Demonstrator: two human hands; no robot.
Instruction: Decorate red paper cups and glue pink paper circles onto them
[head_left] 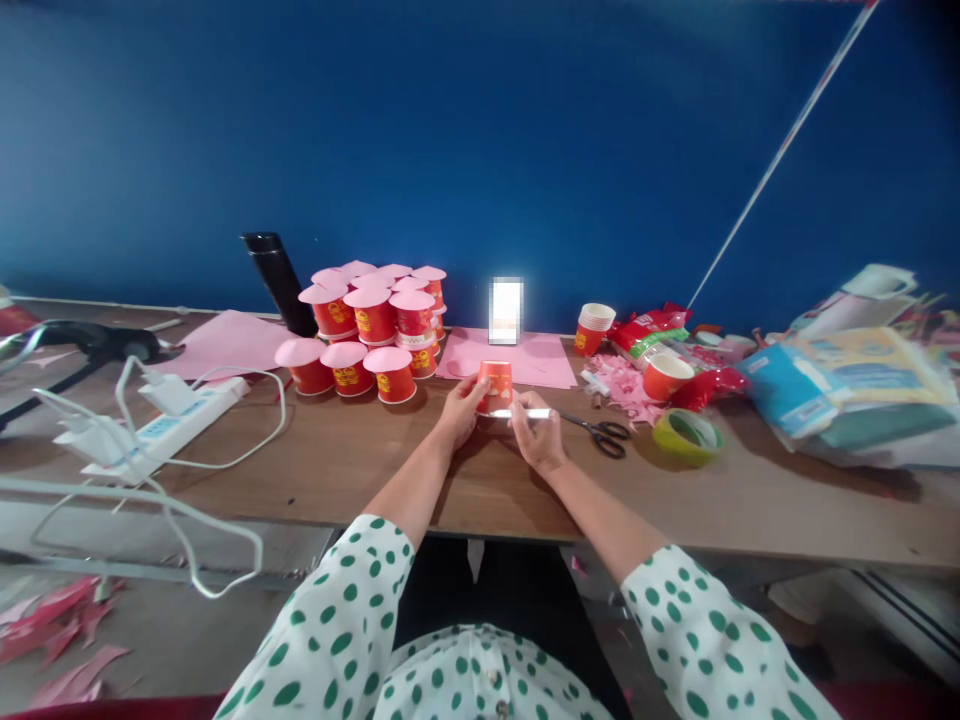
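Observation:
In front of me my left hand [461,408] is closed round a red paper cup [495,384], gripping its left side. The cup appears upside down, its narrow end up. My right hand [538,432] is closed on a slim white pen [529,413], which lies level across the cup's lower front. The fingertips of that hand also rest by the cup's right side. Left of my hands stand several stacked red paper cups [349,375] with pink paper discs [369,297] on top. Behind the held cup lies pink paper [551,358].
Black scissors [607,437], yellow tape [688,437], an upright cup [667,376], nested cups [595,328] and pink scraps lie to the right. A lit phone [505,310] stands against the blue wall. At left are a black bottle [279,283] and a corded power strip [187,420].

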